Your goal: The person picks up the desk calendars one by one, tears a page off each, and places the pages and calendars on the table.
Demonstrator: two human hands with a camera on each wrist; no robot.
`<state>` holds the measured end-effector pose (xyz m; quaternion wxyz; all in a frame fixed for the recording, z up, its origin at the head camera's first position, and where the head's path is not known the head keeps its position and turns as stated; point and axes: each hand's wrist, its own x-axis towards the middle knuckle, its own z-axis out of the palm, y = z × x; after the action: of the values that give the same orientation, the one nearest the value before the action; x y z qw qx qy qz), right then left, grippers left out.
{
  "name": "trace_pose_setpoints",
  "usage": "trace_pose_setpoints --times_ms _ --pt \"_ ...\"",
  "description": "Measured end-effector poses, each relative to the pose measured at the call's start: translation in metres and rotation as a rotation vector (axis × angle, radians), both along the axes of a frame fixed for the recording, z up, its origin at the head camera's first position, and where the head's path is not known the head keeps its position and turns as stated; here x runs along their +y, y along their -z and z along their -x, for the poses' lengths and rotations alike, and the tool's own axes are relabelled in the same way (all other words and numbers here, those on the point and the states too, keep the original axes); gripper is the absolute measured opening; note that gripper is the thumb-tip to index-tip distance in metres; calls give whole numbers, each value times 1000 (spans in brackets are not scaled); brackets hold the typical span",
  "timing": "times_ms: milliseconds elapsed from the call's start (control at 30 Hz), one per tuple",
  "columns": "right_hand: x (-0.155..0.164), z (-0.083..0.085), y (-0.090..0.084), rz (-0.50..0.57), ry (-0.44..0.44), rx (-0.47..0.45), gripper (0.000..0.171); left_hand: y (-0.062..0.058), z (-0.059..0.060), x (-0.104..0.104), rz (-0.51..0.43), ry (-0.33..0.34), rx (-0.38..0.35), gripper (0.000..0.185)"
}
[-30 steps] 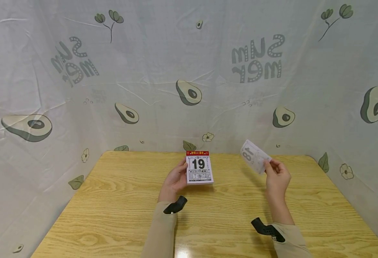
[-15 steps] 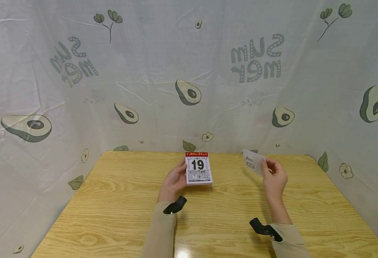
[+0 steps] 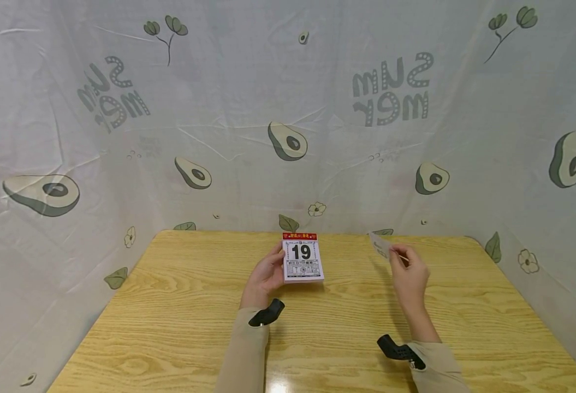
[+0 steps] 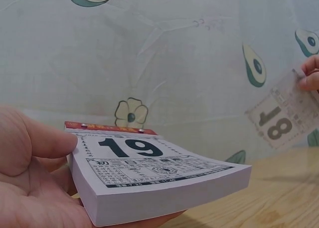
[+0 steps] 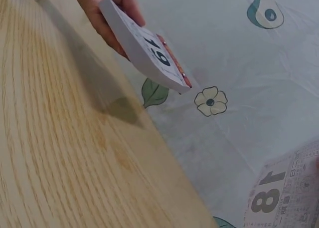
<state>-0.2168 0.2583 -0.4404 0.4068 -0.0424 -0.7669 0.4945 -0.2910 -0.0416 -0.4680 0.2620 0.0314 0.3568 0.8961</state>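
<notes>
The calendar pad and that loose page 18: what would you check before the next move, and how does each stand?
1. Left hand grips pad: ok.
2. Pad shows 19 on top, nothing covering it: ok.
3. Right hand pinches page 18: ok.
4. Page fully torn free of the pad: ok, clear gap between them.
5. Bare table under the page to lay it down: ok.
6. Page touching the table: cannot tell.

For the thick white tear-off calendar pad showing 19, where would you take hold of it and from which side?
Probably by its long left edge, from the left, as the left hand does: thumb on the top sheet, palm under the block. The white tear-off calendar pad is a thick block bound under a red strip at the far end, so this grip clamps the loose sheets. The right hand pinches the torn page marked 18.
</notes>
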Motion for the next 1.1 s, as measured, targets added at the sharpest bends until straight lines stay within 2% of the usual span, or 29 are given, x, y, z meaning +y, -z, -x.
trace_pose_setpoints --times_ms 433,733,1100 --pt "-1 2 14 -201 -62 -12 9 2 0 0 68 7 7 54" --pt "-3 4 21 -369 -79 -77 11 8 3 1 62 16 -10 55" --pt "-3 8 28 -438 -217 -223 13 11 4 3 69 6 -33 56"
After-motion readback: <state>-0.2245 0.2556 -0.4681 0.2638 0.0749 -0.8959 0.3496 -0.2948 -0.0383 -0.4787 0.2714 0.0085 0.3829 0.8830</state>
